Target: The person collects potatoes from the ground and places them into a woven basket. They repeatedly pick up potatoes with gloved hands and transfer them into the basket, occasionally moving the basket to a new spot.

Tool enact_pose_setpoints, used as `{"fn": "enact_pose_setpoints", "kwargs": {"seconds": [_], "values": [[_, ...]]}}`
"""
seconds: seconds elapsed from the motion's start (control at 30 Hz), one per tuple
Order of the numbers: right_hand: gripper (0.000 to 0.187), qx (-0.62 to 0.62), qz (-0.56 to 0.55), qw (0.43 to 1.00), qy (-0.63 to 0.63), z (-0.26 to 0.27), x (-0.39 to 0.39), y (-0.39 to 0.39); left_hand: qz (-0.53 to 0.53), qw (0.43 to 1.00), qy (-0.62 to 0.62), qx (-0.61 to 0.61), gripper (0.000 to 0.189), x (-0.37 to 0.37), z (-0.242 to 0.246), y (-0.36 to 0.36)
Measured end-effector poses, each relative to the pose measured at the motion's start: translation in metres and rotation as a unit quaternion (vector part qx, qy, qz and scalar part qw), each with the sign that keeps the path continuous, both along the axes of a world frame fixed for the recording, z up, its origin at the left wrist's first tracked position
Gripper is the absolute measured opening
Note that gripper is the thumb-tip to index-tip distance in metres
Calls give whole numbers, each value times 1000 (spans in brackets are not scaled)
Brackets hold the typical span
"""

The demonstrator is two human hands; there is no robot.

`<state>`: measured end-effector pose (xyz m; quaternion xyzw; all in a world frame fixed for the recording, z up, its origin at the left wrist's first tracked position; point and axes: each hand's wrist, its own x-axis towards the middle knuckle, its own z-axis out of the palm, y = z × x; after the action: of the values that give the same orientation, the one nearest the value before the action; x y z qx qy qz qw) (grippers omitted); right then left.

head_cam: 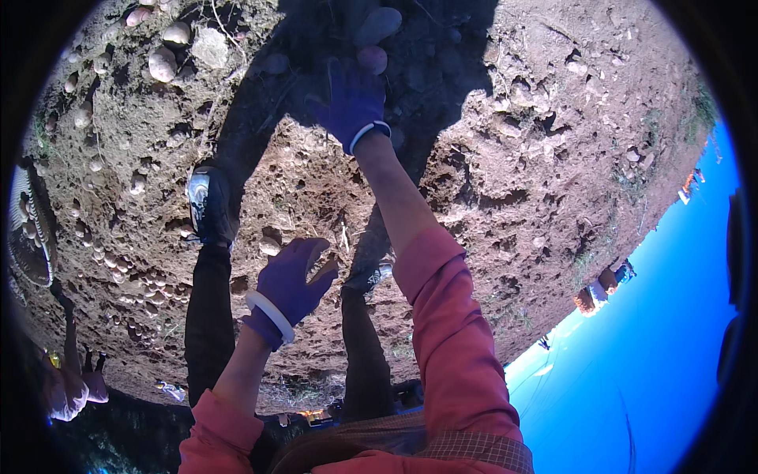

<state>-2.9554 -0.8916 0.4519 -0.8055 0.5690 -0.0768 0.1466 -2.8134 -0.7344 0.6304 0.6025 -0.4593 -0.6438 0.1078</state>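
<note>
In my shadow, my right hand (355, 106), in a purple glove with a white band at the wrist, reaches palm down over the soil. Its fingertips lie against or just short of a reddish potato (372, 60); contact is hard to tell. A larger, paler potato or stone (379, 26) lies just beyond. My left hand (290, 287), gloved and banded alike, hovers nearer my body. Its thumb and fingers are curved apart, with nothing between them. A pale potato (270, 246) sits on the ground beside that hand's fingers.
Dry, cloddy soil (308, 178) surrounds my shoes (210, 204). More potatoes (163, 64) lie at upper left, and a row of them (151, 290) runs along the left. A basket (32, 237) with potatoes stands at the left rim near another person (71, 388). Distant figures (687, 185) show at right.
</note>
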Motion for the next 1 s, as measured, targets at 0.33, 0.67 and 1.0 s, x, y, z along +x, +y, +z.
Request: {"fn": "enact_pose_setpoints", "kwargs": {"seconds": [0.33,0.67,1.0], "values": [[85,434,144,876,154,44,5,63,-64,998,-2,-4,38,-1,3,-17],[69,96,-237,959,-124,7,-29,-118,-45,999,9,-5,40,6,3,-29],[27,426,-211,790,-388,28,-21,9,-29,999,22,-12,42,12,4,-41]]}}
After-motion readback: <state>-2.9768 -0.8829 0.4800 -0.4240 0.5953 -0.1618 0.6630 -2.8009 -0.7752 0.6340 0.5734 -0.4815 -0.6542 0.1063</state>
